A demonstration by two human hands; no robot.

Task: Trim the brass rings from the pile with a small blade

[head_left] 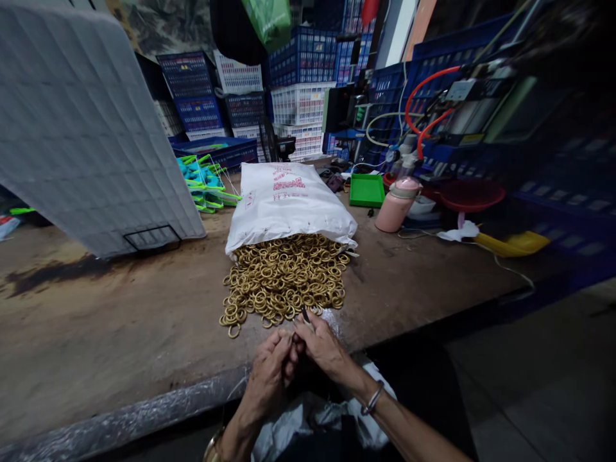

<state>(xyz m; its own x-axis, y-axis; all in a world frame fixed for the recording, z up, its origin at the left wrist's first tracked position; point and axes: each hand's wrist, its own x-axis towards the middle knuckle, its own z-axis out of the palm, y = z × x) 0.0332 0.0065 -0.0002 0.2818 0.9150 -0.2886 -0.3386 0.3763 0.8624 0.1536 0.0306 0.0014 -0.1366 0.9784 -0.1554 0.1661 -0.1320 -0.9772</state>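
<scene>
My left hand is closed in a pinch near the table's front edge. Whatever sits between its fingertips is too small and covered to make out. Right beside it, with fingertips almost meeting, my right hand is wrapped round a small dark-tipped tool whose tip sticks up past the thumb. Just beyond both hands lies a heap of brass-coloured rings, spilling from the mouth of a white woven sack with red print, which lies on its side.
The brown table has a plastic-wrapped front edge. A large pale ribbed panel stands at left, near bright green and blue pieces. Rightward are a green tray, a pink bottle and a machine with red hoses. Crates are stacked behind.
</scene>
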